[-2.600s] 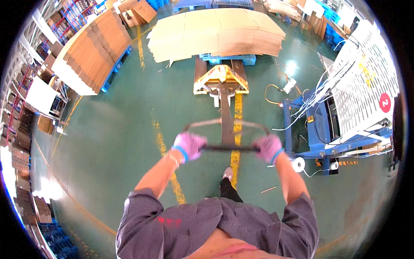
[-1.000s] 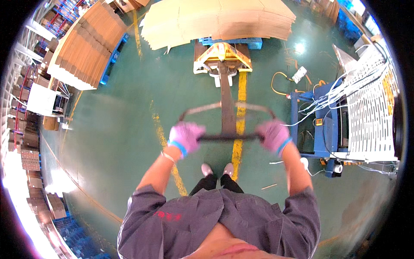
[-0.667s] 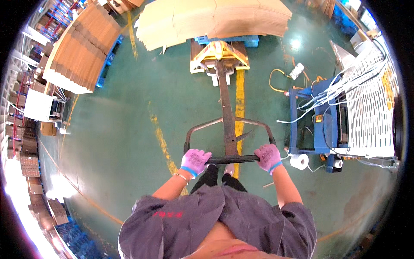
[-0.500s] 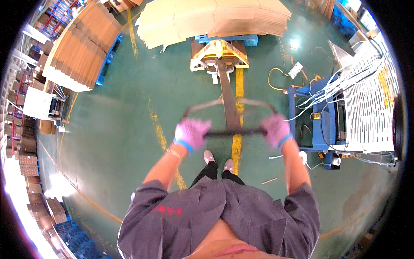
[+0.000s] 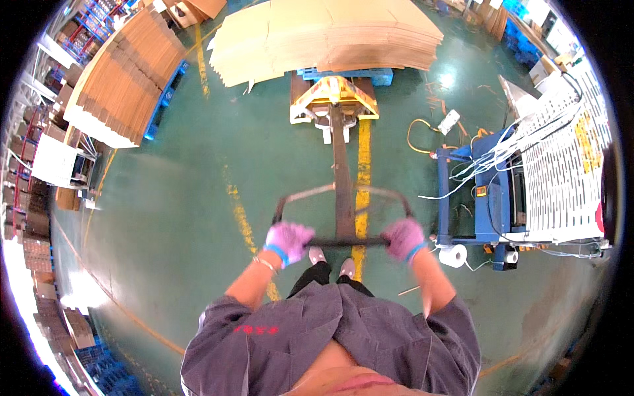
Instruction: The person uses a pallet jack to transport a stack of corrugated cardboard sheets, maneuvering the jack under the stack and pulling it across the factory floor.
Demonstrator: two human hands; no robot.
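Note:
Both my hands wear pinkish-purple gloves with blue cuffs. My left hand is wrapped round the left end of the black handle bar of a pallet jack, and my right hand grips the right end. The handle's loop rises ahead of my knuckles, and its dark shaft runs away from me to the yellow base. Past that base, a blue pallet carries a wide stack of flat cardboard sheets. How far the forks reach under the pallet is hidden by the stack.
On the right stands a blue-framed machine with a slotted white panel, loose white straps and a white roll. A power strip lies on the floor near it. Another cardboard stack rests on a blue pallet at far left. Yellow lines mark the green floor.
The handle bar and both my hands have come down and closer to my body. The jack's base and the cardboard stack appear slightly lower in view. My grip stays the same.

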